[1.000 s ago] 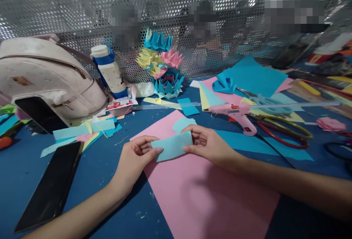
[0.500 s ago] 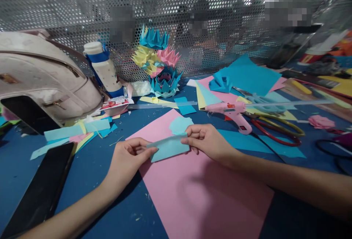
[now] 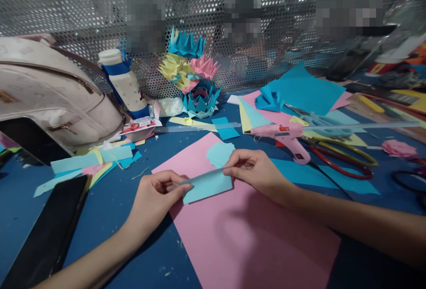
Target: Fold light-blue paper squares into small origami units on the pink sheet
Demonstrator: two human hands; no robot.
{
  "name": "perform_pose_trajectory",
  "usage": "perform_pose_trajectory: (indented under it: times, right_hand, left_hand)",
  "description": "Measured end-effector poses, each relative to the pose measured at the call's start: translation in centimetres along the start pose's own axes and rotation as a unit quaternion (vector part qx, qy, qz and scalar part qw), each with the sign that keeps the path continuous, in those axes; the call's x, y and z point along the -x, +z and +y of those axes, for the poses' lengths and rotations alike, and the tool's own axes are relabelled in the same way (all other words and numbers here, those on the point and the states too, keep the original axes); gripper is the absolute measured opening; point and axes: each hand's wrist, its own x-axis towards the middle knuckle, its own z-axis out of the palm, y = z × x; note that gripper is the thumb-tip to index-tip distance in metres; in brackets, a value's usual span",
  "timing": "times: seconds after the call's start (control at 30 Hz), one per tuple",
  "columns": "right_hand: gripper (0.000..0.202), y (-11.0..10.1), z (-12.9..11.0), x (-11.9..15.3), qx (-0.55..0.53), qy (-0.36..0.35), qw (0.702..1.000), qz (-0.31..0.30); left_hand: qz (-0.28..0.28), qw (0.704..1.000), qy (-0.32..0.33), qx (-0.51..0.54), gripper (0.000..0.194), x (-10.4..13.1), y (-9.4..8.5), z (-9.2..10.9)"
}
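Note:
A light-blue piece of paper point(image 3: 208, 185) is stretched between my two hands, over a large pink sheet point(image 3: 253, 236). My left hand point(image 3: 163, 196) pinches its left end between thumb and fingers. At the upper right corner, my right hand point(image 3: 254, 169) pinches it in the same way. Just behind the strip, a light-blue cut-out with a scalloped edge point(image 3: 219, 152) lies on the pink sheet. To the right of my right hand rests a pink glue gun point(image 3: 282, 136) with a long clear stick in its back.
Red-and-yellow-handled scissors point(image 3: 346, 158) and blue-handled scissors point(image 3: 329, 125) lie at the right. Folded paper flowers point(image 3: 191, 74) stand at the back, beside a bottle point(image 3: 123, 85) and a backpack point(image 3: 56, 89). A black phone point(image 3: 49, 231) and paper scraps point(image 3: 96, 158) lie left.
The light-blue paper has tipped so that more of its face shows, and its lower edge sits slightly lower. Both hands keep their pinch. The view has shifted slightly.

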Motion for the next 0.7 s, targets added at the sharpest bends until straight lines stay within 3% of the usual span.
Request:
perform_pose_trajectory:
  times: [0.43,0.6,0.7]
  right_hand:
    - [0.035,-0.32,-0.44,0.40,0.058,-0.025,0.997,-0.052]
    - [0.035,-0.25,-0.30,0.26,0.095,-0.043,0.994,-0.042]
    - [0.040,-0.28,-0.12,0.21,0.117,-0.045,0.989,-0.082]
  left_hand:
    - [-0.011,1.000,0.006,-0.027,0.014,0.37,0.05,0.13]
    - [-0.008,1.000,0.001,0.008,0.013,0.06,-0.41,-0.09]
    - [-0.003,0.999,-0.009,0.037,0.014,-0.26,-0.70,-0.19]
